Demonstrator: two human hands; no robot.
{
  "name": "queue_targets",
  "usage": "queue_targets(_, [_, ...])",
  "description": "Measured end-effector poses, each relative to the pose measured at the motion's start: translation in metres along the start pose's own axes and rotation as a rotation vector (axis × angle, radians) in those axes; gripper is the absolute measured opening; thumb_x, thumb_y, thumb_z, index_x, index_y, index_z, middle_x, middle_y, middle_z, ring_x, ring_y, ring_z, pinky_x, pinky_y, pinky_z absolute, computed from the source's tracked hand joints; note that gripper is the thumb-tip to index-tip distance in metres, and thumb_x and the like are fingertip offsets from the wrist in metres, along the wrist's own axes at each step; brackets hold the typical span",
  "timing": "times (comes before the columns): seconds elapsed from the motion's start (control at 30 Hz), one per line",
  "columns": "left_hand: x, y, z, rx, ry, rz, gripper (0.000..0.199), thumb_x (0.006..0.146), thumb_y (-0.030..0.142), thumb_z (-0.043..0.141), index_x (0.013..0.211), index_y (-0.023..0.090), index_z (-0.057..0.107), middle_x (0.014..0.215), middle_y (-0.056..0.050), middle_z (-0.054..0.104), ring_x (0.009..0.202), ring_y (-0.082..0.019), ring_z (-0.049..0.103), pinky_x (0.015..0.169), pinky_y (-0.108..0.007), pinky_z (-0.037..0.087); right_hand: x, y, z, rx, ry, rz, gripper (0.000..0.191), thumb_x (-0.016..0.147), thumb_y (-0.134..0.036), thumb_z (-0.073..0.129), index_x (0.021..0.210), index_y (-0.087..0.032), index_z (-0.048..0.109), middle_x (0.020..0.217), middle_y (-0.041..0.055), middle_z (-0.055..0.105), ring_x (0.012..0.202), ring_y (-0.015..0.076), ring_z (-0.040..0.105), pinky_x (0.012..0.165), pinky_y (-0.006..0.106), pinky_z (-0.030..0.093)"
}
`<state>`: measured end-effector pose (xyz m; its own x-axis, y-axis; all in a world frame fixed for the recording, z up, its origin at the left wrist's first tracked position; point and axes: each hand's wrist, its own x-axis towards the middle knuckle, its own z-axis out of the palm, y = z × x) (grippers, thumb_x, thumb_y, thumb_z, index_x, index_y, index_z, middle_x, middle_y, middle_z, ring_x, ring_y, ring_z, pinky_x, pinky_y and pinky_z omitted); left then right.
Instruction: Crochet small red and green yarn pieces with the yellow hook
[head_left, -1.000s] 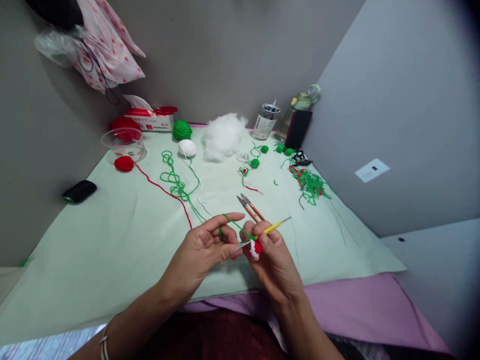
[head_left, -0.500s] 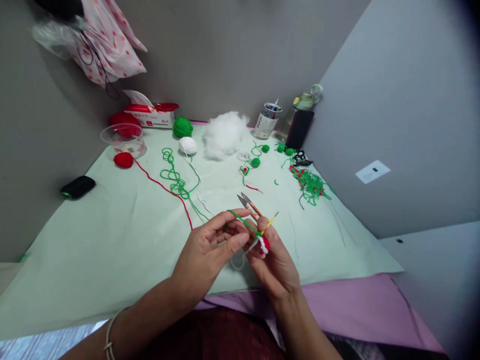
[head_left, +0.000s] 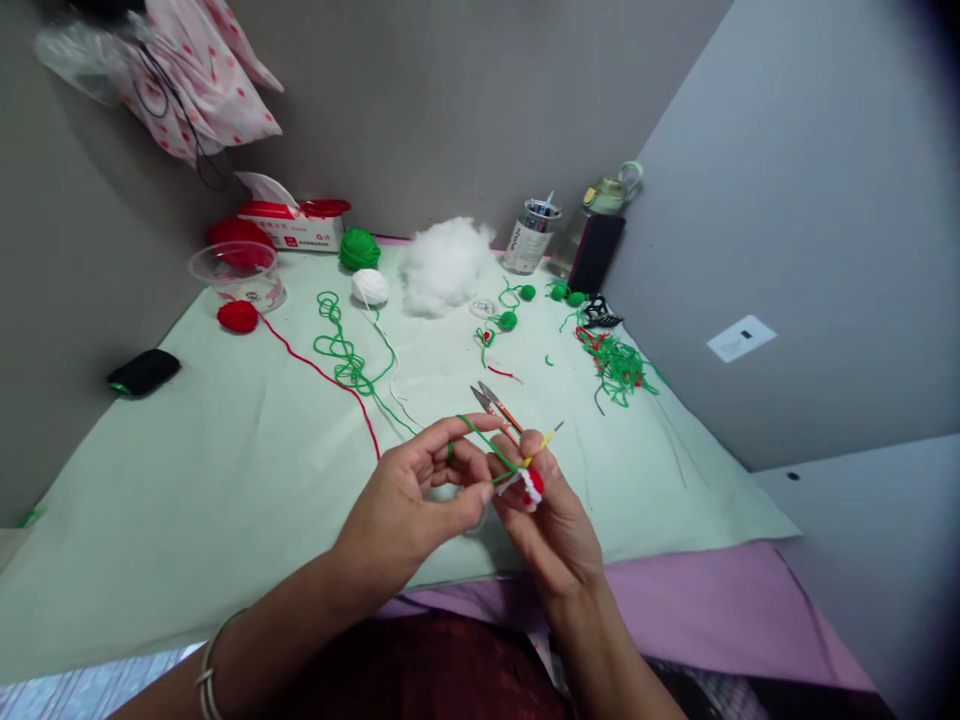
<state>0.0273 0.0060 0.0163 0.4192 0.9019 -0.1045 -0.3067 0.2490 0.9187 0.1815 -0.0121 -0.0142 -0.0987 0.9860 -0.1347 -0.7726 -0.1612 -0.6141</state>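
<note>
1. Your right hand (head_left: 559, 525) had its fingers clamped on the small red-and-white crocheted piece (head_left: 534, 487), with the yellow hook (head_left: 541, 444) alongside; the piece was held above the surface (head_left: 255, 490), not resting on it.
2. Your left hand (head_left: 420, 500) carried the green yarn (head_left: 489, 443) over a raised index finger; its thumb was close to the other fingertips, but you could not tell whether they pinched the strand.
3. The red and white parts looked formed, while the green at the edge seemed barely begun.
4. The green strand appeared uncut and reached the piece, so finishing and trimming looked undone.
5. The scissors (head_left: 491, 402) lay just beyond your hands, and the white stuffing (head_left: 446, 265) sat farther back.
</note>
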Motion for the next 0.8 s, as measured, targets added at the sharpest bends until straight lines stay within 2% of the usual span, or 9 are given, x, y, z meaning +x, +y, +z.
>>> queue_targets(0.1, [-0.002,0.0,-0.005,-0.001,0.023,-0.013,0.038,0.08,0.014,0.082,0.117,0.022,0.078,0.079,0.004,0.067,0.075,-0.011,0.064,0.075,-0.022,0.053,-0.001,-0.001,0.002,-0.014,0.013,-0.007,0.024,0.073,-0.035,0.097,0.077,-0.024,0.076,0.071,-0.004,0.055,0.057,0.0065,0.043,0.054,0.012,0.047])
queue_targets(0.23, [-0.003,-0.003,-0.006,-0.007,0.092,-0.013,0.035,0.084,0.021,0.082,0.119,0.023,0.075,0.084,0.003,0.066,0.071,-0.011,0.067,0.074,-0.025,0.056,0.0,-0.001,0.003,-0.15,0.084,-0.142,0.025,0.071,-0.034,0.098,0.074,-0.023,0.076,0.075,-0.003,0.061,0.056,0.0057,0.043,0.051,0.013,0.043])
queue_targets(0.4, [-0.002,-0.008,0.0,0.039,0.141,0.024,0.051,0.076,0.022,0.091,0.124,0.026,0.074,0.105,-0.001,0.07,0.084,-0.014,0.069,0.081,-0.026,0.056,0.0,-0.001,0.006,-0.231,0.155,-0.228,0.026,0.071,-0.037,0.097,0.075,-0.022,0.076,0.072,-0.0036,0.061,0.055,0.0064,0.045,0.051,0.016,0.043])
queue_targets(0.47, [-0.001,-0.011,0.003,0.073,0.143,0.068,0.051,0.075,0.022,0.092,0.123,0.026,0.076,0.102,-0.001,0.072,0.088,-0.016,0.069,0.084,-0.027,0.055,0.0,-0.001,0.007,-0.225,0.15,-0.221,0.026,0.072,-0.037,0.097,0.075,-0.023,0.075,0.07,-0.004,0.06,0.054,0.006,0.044,0.051,0.016,0.042])
queue_targets(0.6, [0.003,-0.011,0.004,0.151,0.168,0.144,0.03,0.082,0.02,0.086,0.111,0.024,0.082,0.086,0.0,0.076,0.085,-0.017,0.07,0.086,-0.028,0.055,0.001,-0.002,0.005,-0.233,0.146,-0.194,0.028,0.072,-0.04,0.097,0.078,-0.023,0.075,0.07,-0.0037,0.059,0.056,0.0076,0.044,0.051,0.017,0.041])
queue_targets(0.7, [0.005,-0.002,0.0,0.118,0.145,0.087,0.026,0.081,0.022,0.087,0.107,0.024,0.084,0.078,0.001,0.075,0.073,-0.015,0.068,0.074,-0.027,0.056,0.002,-0.004,0.003,-0.237,0.109,-0.151,0.029,0.072,-0.041,0.097,0.078,-0.023,0.075,0.073,-0.0029,0.061,0.057,0.0084,0.042,0.051,0.019,0.04])
queue_targets(0.8, [0.006,0.012,-0.007,0.119,0.042,0.076,0.021,0.084,0.02,0.083,0.105,0.022,0.085,0.075,0.0,0.074,0.066,-0.014,0.066,0.062,-0.025,0.053,0.003,-0.009,0.001,-0.252,0.03,-0.121,0.028,0.071,-0.041,0.097,0.073,-0.024,0.076,0.072,-0.0031,0.061,0.057,0.0088,0.043,0.052,0.02,0.04])
